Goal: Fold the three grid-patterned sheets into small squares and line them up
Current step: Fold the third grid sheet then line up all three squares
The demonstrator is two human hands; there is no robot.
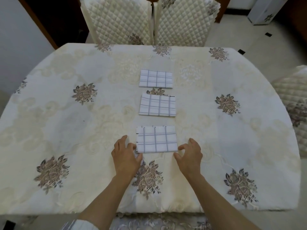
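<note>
Three folded white sheets with grey grid lines lie in a column down the middle of the table. The far sheet [155, 78] and the middle sheet [157, 105] sit close together, and the near sheet [156, 139] lies a little further toward me. My left hand [126, 155] rests at the near sheet's lower left corner, fingers spread, fingertips touching its left edge. My right hand [189, 155] is at its lower right corner, fingers apart, thumb and forefinger just beside the edge. Neither hand holds anything.
The table [66, 113] wears a cream cloth with grey-brown flower motifs. Two quilted chair backs [149, 20] stand at the far edge, and another quilted chair [295, 103] sits at the right. Tiled floor shows at the top right.
</note>
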